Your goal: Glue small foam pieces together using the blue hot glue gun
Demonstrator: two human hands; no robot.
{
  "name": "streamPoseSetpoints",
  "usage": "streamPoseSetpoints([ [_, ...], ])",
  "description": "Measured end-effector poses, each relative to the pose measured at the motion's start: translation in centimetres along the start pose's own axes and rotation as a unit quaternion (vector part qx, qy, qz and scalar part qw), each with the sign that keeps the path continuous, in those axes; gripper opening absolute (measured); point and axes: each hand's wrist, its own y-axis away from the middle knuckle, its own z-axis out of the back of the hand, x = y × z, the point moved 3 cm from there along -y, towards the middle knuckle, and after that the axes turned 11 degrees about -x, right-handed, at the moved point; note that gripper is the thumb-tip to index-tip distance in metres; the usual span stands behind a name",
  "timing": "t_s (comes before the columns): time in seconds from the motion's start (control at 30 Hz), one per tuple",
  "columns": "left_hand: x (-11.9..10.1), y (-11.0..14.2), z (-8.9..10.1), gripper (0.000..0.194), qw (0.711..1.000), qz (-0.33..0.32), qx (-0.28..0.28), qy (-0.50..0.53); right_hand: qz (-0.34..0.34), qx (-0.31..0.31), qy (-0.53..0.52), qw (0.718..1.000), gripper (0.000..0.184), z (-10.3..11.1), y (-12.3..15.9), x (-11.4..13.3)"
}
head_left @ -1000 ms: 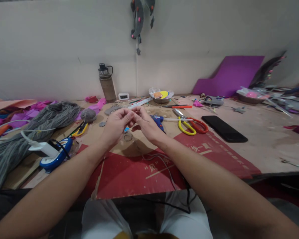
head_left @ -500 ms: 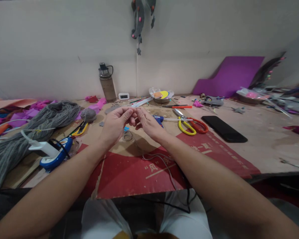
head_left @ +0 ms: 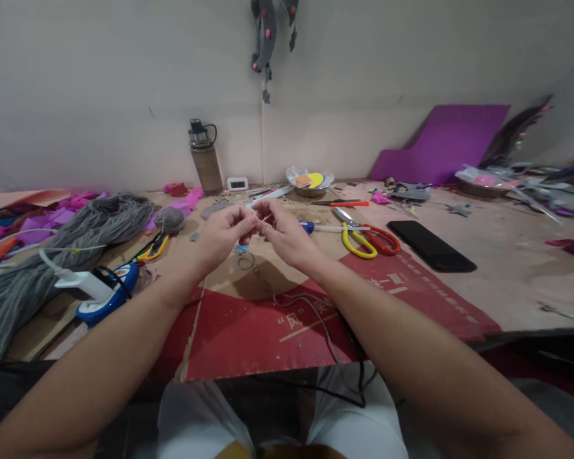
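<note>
My left hand (head_left: 224, 236) and my right hand (head_left: 287, 233) meet above the cardboard, their fingertips pinched together. Whatever lies between the fingers is too small and hidden to make out. Just under them, a small blue piece (head_left: 240, 250) shows above a loop of thin grey cord (head_left: 245, 261). The cord trails right across the red printed cardboard (head_left: 249, 338). Behind my right hand lies a blue glue gun (head_left: 308, 227), partly covered, with a white stick pointing right from it.
Right of my hands lie scissors (head_left: 358, 242) with yellow and red handles and a black phone (head_left: 430, 245). To the left are grey yarn (head_left: 100, 223), a yarn ball (head_left: 169, 220) and a blue power strip (head_left: 109, 296). A bottle (head_left: 205, 159) stands by the wall.
The fingers of both hands have shifted slightly; my right hand's fingers are more arched and its thumb now presses near my left thumb. The things on the table stay where they were.
</note>
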Motion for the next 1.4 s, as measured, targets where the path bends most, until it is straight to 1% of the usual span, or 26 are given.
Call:
streamPoseSetpoints([
  [0.03,0.2,-0.1,0.0,0.032,0.999,0.010,0.010,0.038,-0.024,0.021,-0.039,0.999,0.014,-0.2,0.0,0.0],
  [0.07,0.4,-0.3,0.1,0.034,0.997,0.019,0.008,0.070,-0.053,0.033,-0.072,0.995,0.015,-0.3,0.0,-0.1],
  [0.13,0.8,-0.8,0.6,0.035,0.995,0.033,-0.018,0.091,-0.114,0.020,-0.104,0.988,0.023,-0.3,0.0,-0.7],
  [0.17,1.0,-1.1,1.0,0.035,0.996,0.035,-0.036,0.067,-0.136,0.003,-0.097,0.986,0.026,-0.3,-0.1,-1.1],
  [0.2,1.4,-1.5,1.5,0.034,0.998,0.040,-0.041,0.018,-0.150,-0.010,-0.076,0.986,0.026,-0.2,-0.1,-1.6],
  [0.23,1.7,-1.8,2.0,0.027,0.996,0.042,-0.041,-0.063,-0.153,-0.015,-0.041,0.987,0.025,-0.2,-0.1,-2.0],
  [0.27,2.2,-2.1,2.5,0.017,0.984,0.049,-0.024,-0.169,-0.145,-0.013,0.005,0.989,0.023,-0.3,-0.1,-2.5],
  [0.3,2.8,-2.3,3.0,0.009,0.962,0.060,0.007,-0.267,-0.131,-0.006,0.056,0.990,0.021,-0.4,0.0,-2.8],
  [0.33,3.4,-2.4,3.4,0.005,0.936,0.077,0.042,-0.341,-0.113,0.004,0.104,0.988,0.020,-0.6,0.1,-3.1],
  [0.37,4.0,-2.5,3.7,0.005,0.915,0.092,0.077,-0.386,-0.096,0.016,0.146,0.985,0.018,-0.9,0.3,-3.4],
  [0.4,4.5,-2.4,3.9,0.005,0.894,0.108,0.109,-0.422,-0.083,0.029,0.180,0.980,0.017,-1.2,0.5,-3.6],
  [0.47,5.2,-2.4,4.1,0.005,0.871,0.121,0.148,-0.453,-0.078,0.050,0.231,0.969,0.013,-1.8,0.9,-3.9],
  [0.57,5.7,-2.2,4.0,0.005,0.861,0.131,0.165,-0.464,-0.084,0.079,0.280,0.953,0.017,-2.4,1.2,-4.4],
  [0.67,5.7,-2.3,3.7,0.004,0.862,0.128,0.168,-0.460,-0.064,0.104,0.311,0.943,0.020,-2.7,1.1,-4.8],
  [0.73,5.6,-2.3,3.5,0.006,0.869,0.117,0.164,-0.452,-0.048,0.118,0.321,0.939,0.017,-2.8,0.9,-5.1],
  [0.87,5.3,-2.3,3.3,0.011,0.884,0.115,0.148,-0.428,-0.048,0.127,0.301,0.944,0.010,-2.8,0.9,-5.8],
  [0.93,5.3,-2.1,3.2,0.011,0.892,0.121,0.143,-0.412,-0.057,0.115,0.284,0.950,0.009,-2.7,0.9,-5.9],
  [1.0,5.4,-2.0,3.1,0.011,0.906,0.132,0.144,-0.376,-0.066,0.101,0.270,0.955,0.008,-2.6,0.9,-5.8],
  [1.1,5.5,-1.9,3.0,0.015,0.939,0.152,0.135,-0.277,-0.087,0.074,0.245,0.963,0.007,-2.2,0.8,-5.5],
  [1.17,5.3,-1.9,2.9,0.018,0.956,0.151,0.117,-0.222,-0.108,0.049,0.208,0.971,0.006,-2.1,0.6,-5.5],
  [1.27,4.6,-1.9,2.8,0.014,0.968,0.144,0.096,-0.184,-0.145,0.008,0.120,0.982,0.004,-1.9,0.1,-5.8],
  [1.33,4.3,-1.9,2.8,0.012,0.973,0.150,0.084,-0.157,-0.169,-0.019,0.065,0.983,0.007,-1.7,-0.2,-6.0],
  [1.4,4.2,-1.9,2.7,0.011,0.977,0.163,0.064,-0.122,-0.175,-0.037,0.028,0.984,0.012,-1.5,-0.3,-6.0],
])
